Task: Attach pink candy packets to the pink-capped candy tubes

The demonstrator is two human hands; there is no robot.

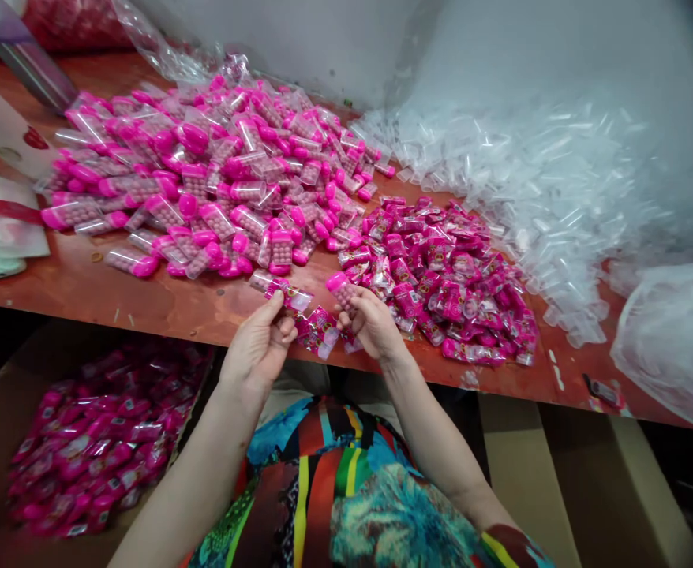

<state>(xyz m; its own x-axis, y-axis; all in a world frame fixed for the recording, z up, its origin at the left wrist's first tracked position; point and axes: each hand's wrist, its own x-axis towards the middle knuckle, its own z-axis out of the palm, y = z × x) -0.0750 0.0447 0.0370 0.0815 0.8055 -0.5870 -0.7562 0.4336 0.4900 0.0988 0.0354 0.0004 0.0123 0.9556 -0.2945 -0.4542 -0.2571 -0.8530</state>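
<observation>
My left hand [260,339] is closed, pinching a flat pink printed wrapper [293,297] between thumb and fingers near the table's front edge. My right hand [371,322] is closed around a small clear bottle [340,290] with a bright pink cap and pink beads inside; its cap points up and left. Between the two hands, more pink printed wrappers [320,327] lie at the edge. Beyond my left hand spreads a large heap of pink-capped bead bottles [204,181]. A lower heap of shiny pink printed wrappers [441,276] lies just right of my right hand.
Clear plastic pieces [536,181] are heaped against the wall at right, beside a plastic bag [678,339]. An open carton below left holds pink wrapped bottles [98,434]. Another carton [530,473] stands below right. A metallic cylinder [32,63] stands at far left.
</observation>
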